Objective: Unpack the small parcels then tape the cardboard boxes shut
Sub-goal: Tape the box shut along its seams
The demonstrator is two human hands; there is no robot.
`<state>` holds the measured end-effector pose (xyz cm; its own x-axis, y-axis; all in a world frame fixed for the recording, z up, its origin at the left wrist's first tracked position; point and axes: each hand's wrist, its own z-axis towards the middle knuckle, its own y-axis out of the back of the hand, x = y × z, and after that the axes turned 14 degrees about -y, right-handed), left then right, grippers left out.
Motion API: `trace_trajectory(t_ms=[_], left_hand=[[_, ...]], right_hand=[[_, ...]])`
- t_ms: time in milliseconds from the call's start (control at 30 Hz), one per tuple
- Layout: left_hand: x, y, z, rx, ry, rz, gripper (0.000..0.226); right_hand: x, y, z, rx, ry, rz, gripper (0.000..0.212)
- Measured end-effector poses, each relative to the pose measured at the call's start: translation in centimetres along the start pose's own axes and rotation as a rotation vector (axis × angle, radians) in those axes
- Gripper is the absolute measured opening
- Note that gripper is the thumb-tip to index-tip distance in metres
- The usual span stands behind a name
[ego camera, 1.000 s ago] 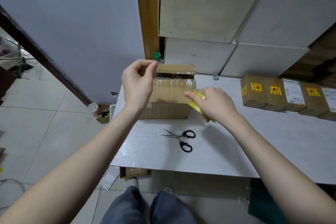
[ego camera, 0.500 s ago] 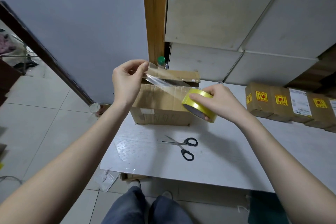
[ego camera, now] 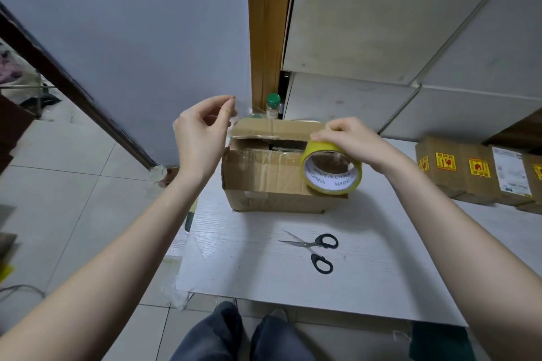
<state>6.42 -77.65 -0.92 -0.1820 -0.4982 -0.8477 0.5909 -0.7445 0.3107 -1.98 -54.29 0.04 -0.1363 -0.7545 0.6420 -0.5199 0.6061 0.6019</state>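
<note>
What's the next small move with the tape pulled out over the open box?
Probably lower the left hand, which pinches the free tape end, onto the box's left side. The right hand holds the tape roll at the other side, and the cardboard box shows a gap between its flaps.

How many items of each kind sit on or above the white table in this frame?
Open cardboard box: 1
Roll of yellow tape, gripped by the right hand: 1
Black-handled scissors: 1
Small labelled parcels at the right edge, first, second, third, a fourth cut off: at least 4
Total: at least 7
</note>
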Motion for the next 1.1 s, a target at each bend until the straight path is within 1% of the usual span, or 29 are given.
trace_trajectory(t_ms=[100, 233, 300, 400, 500, 667, 767, 967, 1100], left_hand=[[1.3, 0.3, -0.3, 0.032, -0.001, 0.013, 0.014], [3.1, 0.3, -0.7, 0.049, 0.062, 0.021, 0.013], [3.9, 0.3, -0.7, 0.072, 0.141, -0.002, 0.015], [4.8, 0.1, -0.8, 0.081, 0.310, -0.111, 0.015], [5.5, 0.1, -1.1, 0.069, 0.371, -0.174, 0.016], [7.3, 0.2, -1.3, 0.030, 0.450, -0.236, 0.013], [8.5, 0.5, -1.6, 0.024, 0.467, -0.248, 0.014], [10.3, 0.6, -2.1, 0.046, 0.501, -0.249, 0.017], [11.1, 0.7, -2.1, 0.030, 0.508, -0.250, 0.018]], right_hand=[[0.1, -0.6, 1.3, 0.104, -0.044, -0.011, 0.046], [0.5, -1.3, 2.5, 0.175, -0.079, -0.095, 0.035], [0.7, -1.3, 3.0, 0.194, -0.111, -0.127, 0.035], [0.9, -1.1, 3.6, 0.232, -0.149, -0.172, 0.031], [1.6, -1.0, 3.9, 0.263, -0.172, -0.228, 0.032], [3.5, -1.5, 4.6, 0.232, -0.204, -0.379, 0.036], [4.5, -2.4, 4.8, 0.228, -0.208, -0.490, 0.039], [6.0, -3.5, 4.7, 0.236, -0.223, -0.583, 0.037], [7.0, -4.2, 4.7, 0.220, -0.231, -0.668, 0.038]])
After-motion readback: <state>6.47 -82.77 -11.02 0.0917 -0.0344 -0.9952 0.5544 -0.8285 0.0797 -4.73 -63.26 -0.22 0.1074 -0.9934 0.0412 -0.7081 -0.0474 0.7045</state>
